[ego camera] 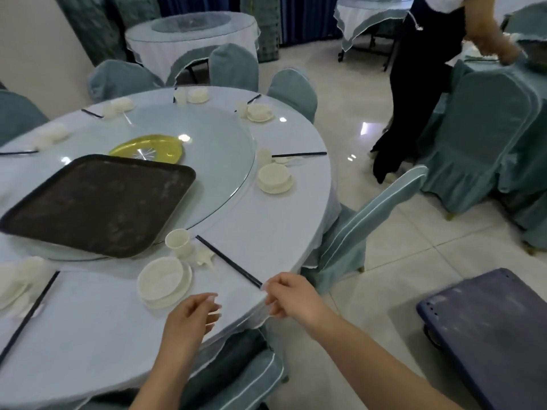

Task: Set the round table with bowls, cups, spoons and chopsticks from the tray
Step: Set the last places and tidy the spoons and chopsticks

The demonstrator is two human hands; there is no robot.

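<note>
An empty dark brown tray (97, 202) lies on the glass turntable (219, 143) of the round white table (275, 220). In front of me stands a white bowl (161, 281) on a saucer, with a cup (179, 241) and a spoon (207, 260) beside it. Dark chopsticks (229, 261) lie to their right. My right hand (291, 297) pinches the chopsticks' near end at the table edge. My left hand (189, 318) hovers above the cloth with loosely curled fingers and holds nothing. Several more place settings (273, 179) ring the table.
A yellow plate (148, 147) sits behind the tray. Blue-covered chairs (355, 232) surround the table. A dark blue cart (497, 329) stands at my right on the tiled floor. A person in black (414, 99) stands by another table (189, 34) area at the back right.
</note>
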